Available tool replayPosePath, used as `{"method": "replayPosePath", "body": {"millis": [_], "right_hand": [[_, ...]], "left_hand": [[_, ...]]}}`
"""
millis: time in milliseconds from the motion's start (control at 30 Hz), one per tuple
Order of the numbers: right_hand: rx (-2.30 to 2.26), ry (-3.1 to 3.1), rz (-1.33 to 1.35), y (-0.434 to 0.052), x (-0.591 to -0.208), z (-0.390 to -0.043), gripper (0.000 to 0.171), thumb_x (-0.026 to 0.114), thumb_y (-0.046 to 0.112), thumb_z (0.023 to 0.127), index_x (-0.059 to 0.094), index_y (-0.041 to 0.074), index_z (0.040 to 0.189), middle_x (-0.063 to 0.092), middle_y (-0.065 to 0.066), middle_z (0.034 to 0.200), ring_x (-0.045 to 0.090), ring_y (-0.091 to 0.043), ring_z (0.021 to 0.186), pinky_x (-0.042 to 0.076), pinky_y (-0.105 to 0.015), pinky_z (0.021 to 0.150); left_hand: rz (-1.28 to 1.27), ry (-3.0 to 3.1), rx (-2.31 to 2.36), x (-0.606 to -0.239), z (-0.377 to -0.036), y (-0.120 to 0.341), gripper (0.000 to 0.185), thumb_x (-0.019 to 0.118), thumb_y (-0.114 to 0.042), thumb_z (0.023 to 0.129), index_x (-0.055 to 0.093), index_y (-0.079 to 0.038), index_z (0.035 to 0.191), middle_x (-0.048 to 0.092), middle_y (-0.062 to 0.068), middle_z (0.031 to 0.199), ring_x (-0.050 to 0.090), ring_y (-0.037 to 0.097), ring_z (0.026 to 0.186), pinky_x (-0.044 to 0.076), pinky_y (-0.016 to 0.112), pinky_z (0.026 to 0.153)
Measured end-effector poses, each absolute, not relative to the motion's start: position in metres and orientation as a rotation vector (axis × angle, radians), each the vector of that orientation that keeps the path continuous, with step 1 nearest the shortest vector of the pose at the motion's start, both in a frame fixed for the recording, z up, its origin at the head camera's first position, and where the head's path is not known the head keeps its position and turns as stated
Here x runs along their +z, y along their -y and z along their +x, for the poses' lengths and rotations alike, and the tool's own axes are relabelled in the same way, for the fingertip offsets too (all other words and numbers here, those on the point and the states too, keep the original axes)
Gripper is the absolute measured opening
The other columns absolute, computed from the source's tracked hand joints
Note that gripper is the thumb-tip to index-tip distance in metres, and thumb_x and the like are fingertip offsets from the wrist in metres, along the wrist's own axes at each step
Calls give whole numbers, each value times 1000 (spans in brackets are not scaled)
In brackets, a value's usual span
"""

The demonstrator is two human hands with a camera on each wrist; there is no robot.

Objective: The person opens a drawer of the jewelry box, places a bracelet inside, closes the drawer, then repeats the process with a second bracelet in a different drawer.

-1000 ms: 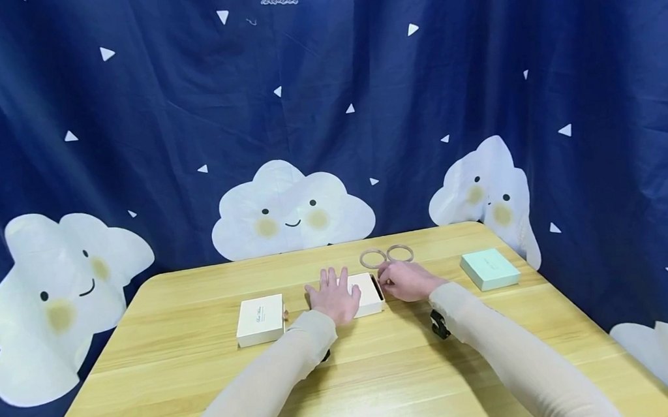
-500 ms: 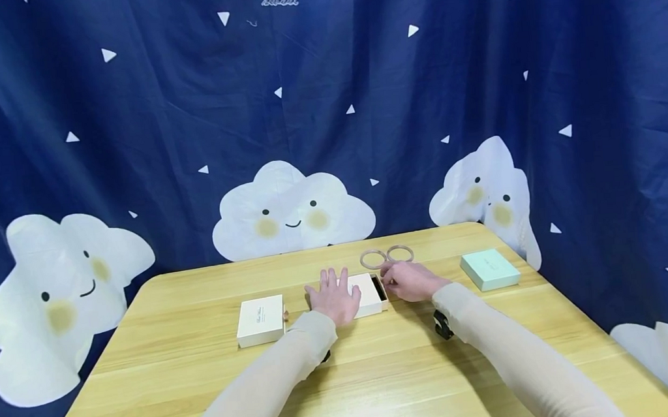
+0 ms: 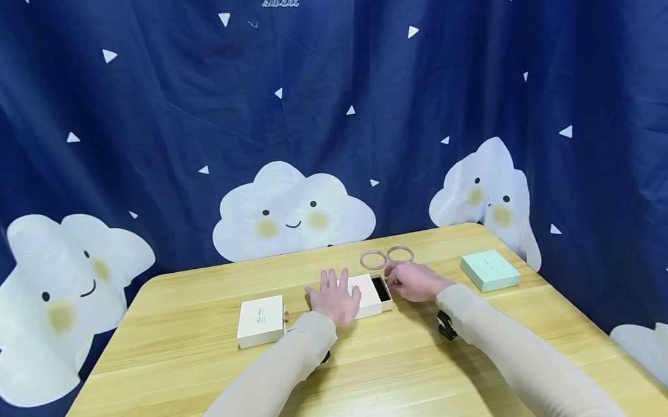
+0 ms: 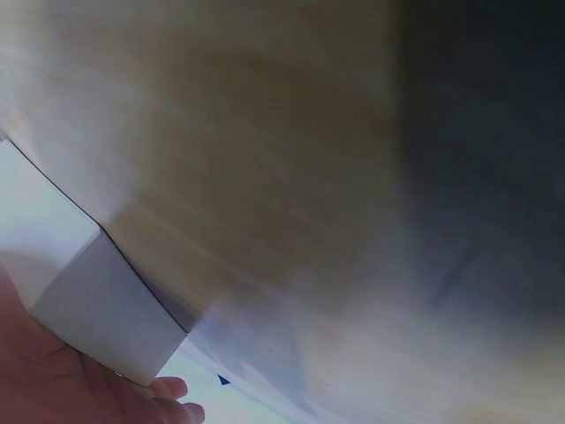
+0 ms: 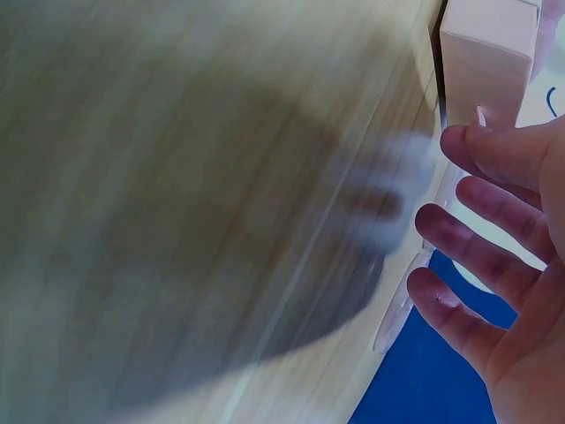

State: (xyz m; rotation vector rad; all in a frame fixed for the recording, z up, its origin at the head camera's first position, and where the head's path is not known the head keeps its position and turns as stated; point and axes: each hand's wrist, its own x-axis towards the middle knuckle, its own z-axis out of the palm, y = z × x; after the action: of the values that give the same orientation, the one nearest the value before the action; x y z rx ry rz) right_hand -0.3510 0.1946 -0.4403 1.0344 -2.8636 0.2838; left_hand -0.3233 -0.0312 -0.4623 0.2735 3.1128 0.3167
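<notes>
A white drawer box (image 3: 365, 291) lies in the middle of the table, its black-lined drawer (image 3: 382, 288) partly out to the right. With fingers spread, my left hand (image 3: 334, 299) rests on the sleeve's left part. The left wrist view shows the box's end (image 4: 110, 305) beside that palm. My right hand (image 3: 413, 282) is at the drawer's front, pinching a small pull tab (image 5: 481, 115) between thumb and index finger. In the right wrist view the pinkish drawer front (image 5: 487, 66) stands above the thumb, and the other fingers are loosely bent.
Left of the hands sits a second white box (image 3: 260, 319) with a small tab on its right side. Two bangles, one left (image 3: 373, 269) and one right (image 3: 399, 246), lie behind the right hand. A mint-green box (image 3: 490, 269) is near the table's right edge.
My right hand has moved slightly right, and the drawer has slid further out of its sleeve, showing more black inside. My left hand and the sleeve have stayed in place.
</notes>
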Motion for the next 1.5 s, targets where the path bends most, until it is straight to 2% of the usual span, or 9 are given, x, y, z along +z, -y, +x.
{"method": "replayPosePath", "body": {"millis": [367, 633, 1100, 1500], "right_hand": [[270, 2865, 1019, -204, -442, -352, 13, 68, 8, 91, 79, 14, 89, 67, -4, 115, 68, -26, 103, 56, -46, 89], [304, 2898, 993, -209, -441, -351, 14, 67, 8, 92, 81, 11, 92, 68, -5, 118, 67, -27, 107, 55, -47, 92], [266, 2867, 969, -221, -445, -351, 15, 66, 3, 89, 79, 11, 88, 68, -4, 112, 67, -26, 104, 55, -44, 90], [262, 2879, 956, -227, -445, -351, 15, 65, 4, 89, 79, 9, 91, 68, -4, 111, 67, -25, 103, 56, -44, 89]], "left_hand": [[276, -3103, 311, -464, -325, 32, 64, 22, -51, 105, 26, -20, 162, 23, 16, 167, 16, 35, 156, 19, 74, 113], [287, -3111, 333, -465, -325, 33, 64, 21, -50, 105, 27, -19, 161, 24, 17, 166, 17, 36, 155, 19, 75, 113], [295, -3109, 365, -467, -327, 34, 63, 23, -49, 106, 29, -18, 160, 25, 18, 165, 17, 36, 155, 18, 76, 112], [304, -3106, 373, -464, -323, 32, 63, 23, -49, 106, 30, -17, 160, 25, 18, 165, 17, 37, 155, 18, 76, 112]]}}
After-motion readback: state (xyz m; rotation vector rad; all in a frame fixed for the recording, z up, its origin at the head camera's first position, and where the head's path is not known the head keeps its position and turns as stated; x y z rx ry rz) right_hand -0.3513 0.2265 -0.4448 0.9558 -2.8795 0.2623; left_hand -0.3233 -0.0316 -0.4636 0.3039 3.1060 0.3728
